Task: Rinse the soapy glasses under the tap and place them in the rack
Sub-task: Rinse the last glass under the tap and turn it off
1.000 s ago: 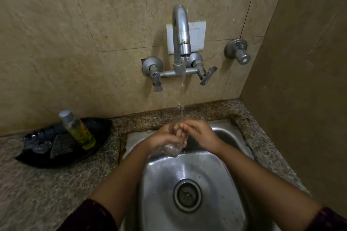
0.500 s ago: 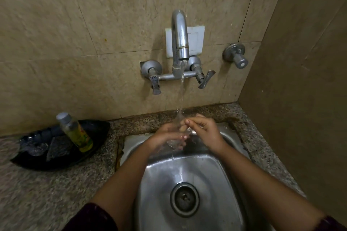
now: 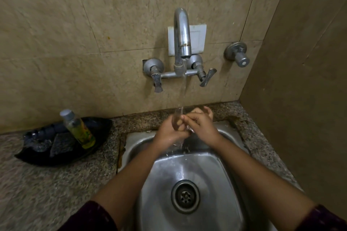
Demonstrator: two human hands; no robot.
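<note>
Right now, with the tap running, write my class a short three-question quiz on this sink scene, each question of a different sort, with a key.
1. True or false: water from the tap falls onto the glass.
2. Where does the bottle lean? A) on a shelf B) in the black tray C) in a cupboard
3. Fill in: the left hand and right hand hold the glass above the steel ____.

Key: 1 true; 2 B; 3 sink.

One glass (image 3: 177, 117), one tap (image 3: 181, 32) — one bottle (image 3: 78, 130) (leaning).
</note>
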